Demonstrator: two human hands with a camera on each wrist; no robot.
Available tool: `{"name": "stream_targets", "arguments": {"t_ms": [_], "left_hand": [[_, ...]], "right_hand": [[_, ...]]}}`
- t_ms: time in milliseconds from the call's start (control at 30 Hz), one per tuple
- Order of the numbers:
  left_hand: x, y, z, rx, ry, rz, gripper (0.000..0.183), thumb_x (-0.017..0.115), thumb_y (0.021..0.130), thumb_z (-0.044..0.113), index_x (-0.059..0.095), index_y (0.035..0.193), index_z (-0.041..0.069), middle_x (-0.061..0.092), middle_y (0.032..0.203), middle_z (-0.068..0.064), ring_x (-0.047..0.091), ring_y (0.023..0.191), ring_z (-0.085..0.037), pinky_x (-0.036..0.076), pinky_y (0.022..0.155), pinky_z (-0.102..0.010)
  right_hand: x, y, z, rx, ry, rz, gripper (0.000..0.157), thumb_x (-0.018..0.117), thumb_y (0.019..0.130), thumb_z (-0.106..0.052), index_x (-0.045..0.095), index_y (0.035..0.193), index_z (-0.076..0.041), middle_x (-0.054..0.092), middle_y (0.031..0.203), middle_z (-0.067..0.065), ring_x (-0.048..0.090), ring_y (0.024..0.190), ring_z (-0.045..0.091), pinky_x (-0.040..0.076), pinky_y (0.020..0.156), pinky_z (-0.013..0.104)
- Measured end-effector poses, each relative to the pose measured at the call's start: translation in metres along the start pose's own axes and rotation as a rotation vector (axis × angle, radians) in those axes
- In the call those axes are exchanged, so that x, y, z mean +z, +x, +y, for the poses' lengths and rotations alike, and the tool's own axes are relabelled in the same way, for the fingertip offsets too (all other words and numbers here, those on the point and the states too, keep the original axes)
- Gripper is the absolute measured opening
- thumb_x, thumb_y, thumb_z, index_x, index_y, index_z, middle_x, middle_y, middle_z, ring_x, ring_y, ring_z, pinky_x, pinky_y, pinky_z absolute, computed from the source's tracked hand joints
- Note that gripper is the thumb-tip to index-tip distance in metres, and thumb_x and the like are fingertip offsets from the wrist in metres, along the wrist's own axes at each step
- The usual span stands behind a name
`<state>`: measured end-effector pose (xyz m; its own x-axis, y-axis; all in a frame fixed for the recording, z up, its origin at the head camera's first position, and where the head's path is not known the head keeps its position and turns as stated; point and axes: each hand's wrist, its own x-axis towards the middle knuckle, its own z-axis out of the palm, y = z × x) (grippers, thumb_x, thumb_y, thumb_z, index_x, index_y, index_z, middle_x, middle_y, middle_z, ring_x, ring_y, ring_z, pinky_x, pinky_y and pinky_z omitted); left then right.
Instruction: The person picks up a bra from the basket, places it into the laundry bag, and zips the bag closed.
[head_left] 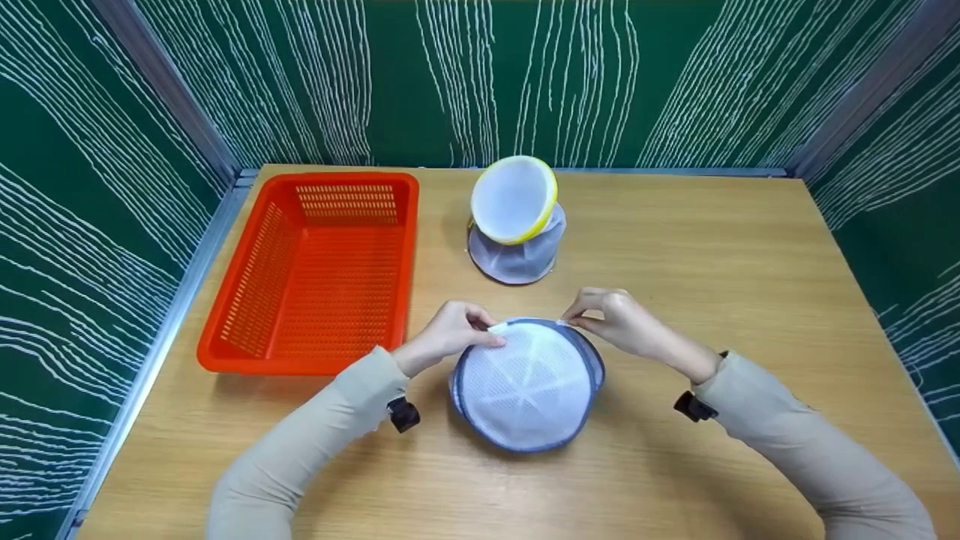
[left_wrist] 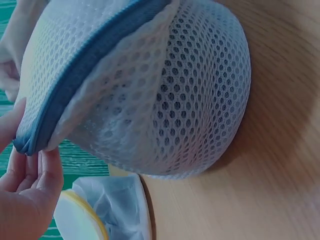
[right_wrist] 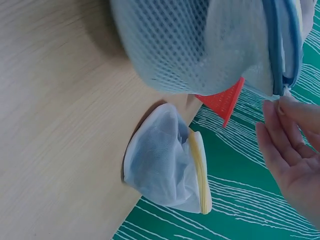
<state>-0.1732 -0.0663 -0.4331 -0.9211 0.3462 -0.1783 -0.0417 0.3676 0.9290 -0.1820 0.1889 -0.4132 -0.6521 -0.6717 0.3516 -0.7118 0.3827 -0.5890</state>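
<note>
A white mesh laundry bag (head_left: 525, 390) with a blue zipped edge stands at the middle of the table, its round lid partly folded back. My left hand (head_left: 457, 330) pinches the blue edge at the upper left between thumb and fingers. In the left wrist view the honeycomb mesh (left_wrist: 200, 100) bulges out below the blue zipper (left_wrist: 65, 95). At the upper right, my right hand (head_left: 619, 319) pinches the small pale zipper pull (right_wrist: 286, 91). A gap shows between the two blue zipper bands in the right wrist view.
Behind the mesh bag stands a greyish-white fabric bag (head_left: 529, 259) with a yellow rim, its round end tilted up. An orange plastic basket (head_left: 409, 300) with slotted sides sits at the left. Green panels with white lines (head_left: 420, 82) enclose the wooden table (head_left: 697, 247).
</note>
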Motion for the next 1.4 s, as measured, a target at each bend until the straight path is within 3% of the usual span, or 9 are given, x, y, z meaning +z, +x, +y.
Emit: {"name": "stream_targets", "arguments": {"t_ms": [233, 333, 467, 667, 867, 1167, 1400], "left_hand": [[-0.01, -0.007, -0.01, -0.062, -0.031, 0.13, 0.021, 0.075, 0.067, 0.008, 0.067, 0.084, -0.003, 0.062, 0.074, -0.003, 0.053, 0.069, -0.01, 0.044, 0.065, -0.02], [-0.011, -0.011, -0.013, -0.098, -0.055, 0.192, 0.02, 0.074, 0.067, 0.007, 0.067, 0.082, -0.003, 0.062, 0.071, -0.002, 0.051, 0.067, -0.01, 0.043, 0.062, -0.019], [-0.011, -0.013, -0.017, -0.161, -0.115, 0.216, 0.02, 0.074, 0.068, 0.008, 0.067, 0.084, -0.003, 0.061, 0.073, -0.003, 0.051, 0.067, -0.012, 0.043, 0.061, -0.019], [-0.012, -0.012, -0.02, -0.211, -0.129, 0.171, 0.021, 0.072, 0.07, 0.009, 0.065, 0.087, -0.002, 0.061, 0.075, -0.003, 0.052, 0.068, -0.011, 0.043, 0.062, -0.019], [-0.017, -0.011, -0.008, -0.198, -0.101, 0.078, 0.021, 0.07, 0.072, 0.009, 0.062, 0.089, -0.002, 0.058, 0.073, -0.001, 0.05, 0.066, -0.009, 0.043, 0.061, -0.019], [-0.024, 0.002, 0.012, -0.202, 0.112, -0.094, 0.03, 0.062, 0.08, 0.014, 0.059, 0.105, -0.002, 0.055, 0.079, -0.002, 0.047, 0.07, -0.009, 0.04, 0.059, -0.018], [-0.023, 0.016, 0.031, -0.151, 0.341, -0.151, 0.028, 0.058, 0.083, 0.017, 0.06, 0.105, 0.0, 0.06, 0.093, -0.012, 0.051, 0.078, -0.015, 0.045, 0.064, -0.021]], "right_hand": [[0.002, -0.012, 0.004, 0.002, -0.038, 0.083, 0.017, 0.065, 0.07, 0.013, 0.066, 0.08, -0.001, 0.06, 0.076, 0.004, 0.06, 0.074, 0.018, 0.049, 0.066, 0.019], [0.004, -0.017, 0.006, 0.002, -0.043, 0.114, 0.019, 0.065, 0.069, 0.014, 0.066, 0.08, -0.001, 0.06, 0.075, 0.005, 0.06, 0.073, 0.019, 0.049, 0.065, 0.019], [0.009, -0.023, 0.007, -0.002, -0.053, 0.151, 0.02, 0.065, 0.068, 0.016, 0.066, 0.08, 0.0, 0.06, 0.075, 0.005, 0.059, 0.071, 0.021, 0.05, 0.064, 0.024], [0.017, -0.026, 0.009, -0.054, -0.086, 0.197, 0.023, 0.065, 0.065, 0.019, 0.065, 0.079, 0.001, 0.059, 0.074, 0.006, 0.058, 0.069, 0.02, 0.049, 0.064, 0.02], [0.021, -0.024, 0.012, -0.128, -0.09, 0.232, 0.024, 0.065, 0.064, 0.021, 0.064, 0.079, 0.001, 0.058, 0.075, 0.005, 0.058, 0.068, 0.018, 0.047, 0.067, 0.014], [0.022, -0.021, 0.013, -0.139, -0.071, 0.257, 0.027, 0.065, 0.062, 0.023, 0.064, 0.078, 0.001, 0.06, 0.077, 0.006, 0.058, 0.07, 0.019, 0.046, 0.071, 0.012], [0.022, -0.02, 0.013, -0.12, -0.072, 0.25, 0.026, 0.065, 0.063, 0.022, 0.064, 0.079, 0.001, 0.061, 0.078, 0.006, 0.059, 0.071, 0.019, 0.046, 0.072, 0.013]]}}
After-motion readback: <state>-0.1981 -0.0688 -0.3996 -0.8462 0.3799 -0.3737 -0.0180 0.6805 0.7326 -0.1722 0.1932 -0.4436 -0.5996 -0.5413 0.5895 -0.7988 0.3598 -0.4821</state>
